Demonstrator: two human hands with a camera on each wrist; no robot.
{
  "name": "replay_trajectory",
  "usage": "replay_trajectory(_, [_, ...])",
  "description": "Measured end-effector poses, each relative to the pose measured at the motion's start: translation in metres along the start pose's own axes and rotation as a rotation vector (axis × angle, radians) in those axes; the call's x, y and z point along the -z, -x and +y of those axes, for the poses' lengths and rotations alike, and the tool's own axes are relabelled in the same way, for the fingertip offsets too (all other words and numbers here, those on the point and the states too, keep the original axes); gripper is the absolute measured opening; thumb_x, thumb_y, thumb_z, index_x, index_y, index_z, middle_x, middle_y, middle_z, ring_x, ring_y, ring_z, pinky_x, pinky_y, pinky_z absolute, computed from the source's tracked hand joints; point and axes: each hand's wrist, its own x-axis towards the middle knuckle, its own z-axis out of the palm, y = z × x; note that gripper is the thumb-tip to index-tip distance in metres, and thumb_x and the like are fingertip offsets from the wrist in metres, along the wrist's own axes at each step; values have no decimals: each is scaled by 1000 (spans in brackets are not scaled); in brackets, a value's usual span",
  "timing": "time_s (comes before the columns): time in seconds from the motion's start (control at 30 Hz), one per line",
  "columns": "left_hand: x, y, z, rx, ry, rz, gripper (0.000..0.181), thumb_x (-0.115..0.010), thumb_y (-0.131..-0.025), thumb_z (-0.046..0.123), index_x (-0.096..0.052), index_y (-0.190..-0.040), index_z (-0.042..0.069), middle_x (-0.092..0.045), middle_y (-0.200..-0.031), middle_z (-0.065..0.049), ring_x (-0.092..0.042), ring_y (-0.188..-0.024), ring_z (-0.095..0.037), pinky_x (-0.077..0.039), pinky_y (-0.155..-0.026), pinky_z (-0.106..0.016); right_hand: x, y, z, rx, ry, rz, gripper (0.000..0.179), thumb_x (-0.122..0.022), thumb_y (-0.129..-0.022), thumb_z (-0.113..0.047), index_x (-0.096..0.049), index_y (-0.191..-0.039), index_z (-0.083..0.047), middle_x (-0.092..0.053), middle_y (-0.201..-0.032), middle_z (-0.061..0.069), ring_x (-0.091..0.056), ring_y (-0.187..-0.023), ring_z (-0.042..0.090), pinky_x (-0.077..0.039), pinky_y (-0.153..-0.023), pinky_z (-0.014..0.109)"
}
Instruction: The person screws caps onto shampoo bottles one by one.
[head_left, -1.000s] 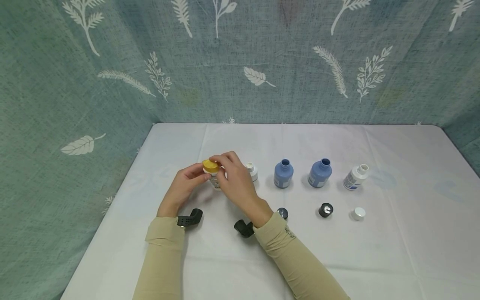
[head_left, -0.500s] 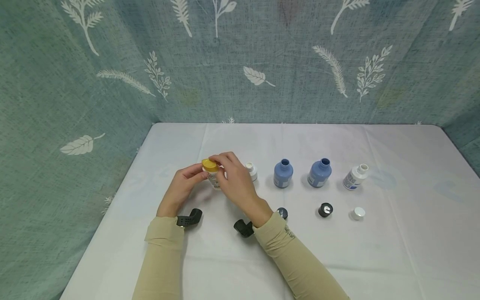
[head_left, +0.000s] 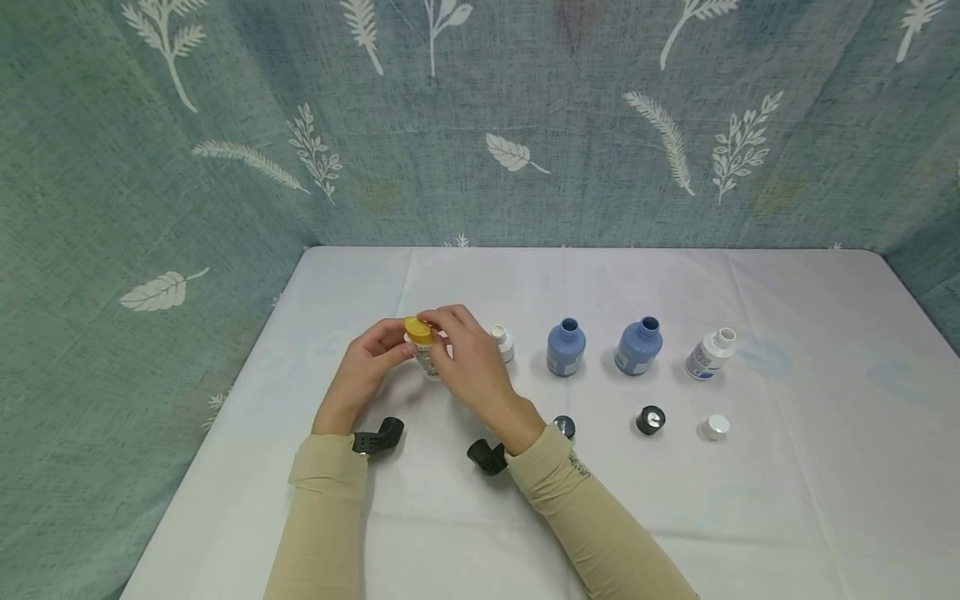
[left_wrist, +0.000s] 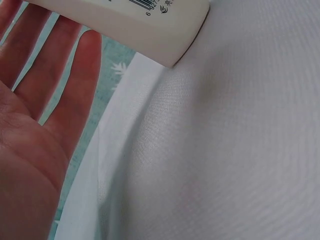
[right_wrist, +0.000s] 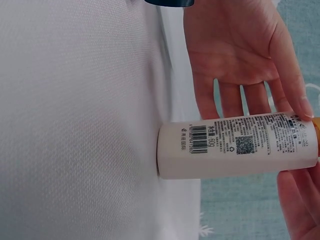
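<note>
A white bottle with printed text and a barcode has a yellow cap. It stands on the white cloth between the two hands. My left hand holds its upper part, thumb in front and fingers behind. My right hand grips the yellow cap from the right side, fingertips on its top and edge. In the left wrist view only the lower part of the bottle shows, beside the spread fingers. Behind the right hand a small white bottle without a cap is partly hidden.
Two uncapped blue bottles and another uncapped white bottle stand in a row to the right. Nearer lie a black cap, a white cap and a dark cap partly behind the right forearm. A leaf-patterned curtain hangs behind the table.
The yellow cap and bottle top have shifted very slightly left, and the left fingers have moved a little on the bottle. The right hand barely moves; the other bottles and caps stay in place.
</note>
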Motion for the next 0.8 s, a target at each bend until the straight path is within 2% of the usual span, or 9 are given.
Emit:
replay_trajectory(0.2, [0, 1, 1, 9, 9, 5, 39, -66, -80, 31, -57, -113, 12, -58, -113, -5, -50, -107, -19, -39, -90, -37, 0, 0, 0, 31, 6, -8, 34, -49, -83, -1, -58, -113, -14, -57, -111, -5, -54, -93, 5, -44, -74, 18])
replay_trajectory(0.4, [1, -1, -1, -14, 26, -1, 37, -66, -81, 31, -58, -110, 10, -60, -107, -8, -53, -101, -22, -42, -86, -34, 0, 0, -1, 21, 34, -44, 35, -49, -85, -3, -57, -117, -16, -57, -116, -6, -53, -101, 4, -44, -79, 20])
replay_trajectory(0.8, [1, 0, 0, -31, 30, -7, 38, -65, -81, 30, -58, -112, 10, -60, -107, -9, -55, -99, -23, -42, -87, -35, 0, 0, -1, 46, 27, -46, 33, -49, -86, -5, -58, -115, -15, -56, -116, -5, -50, -105, 4, -43, -81, 19])
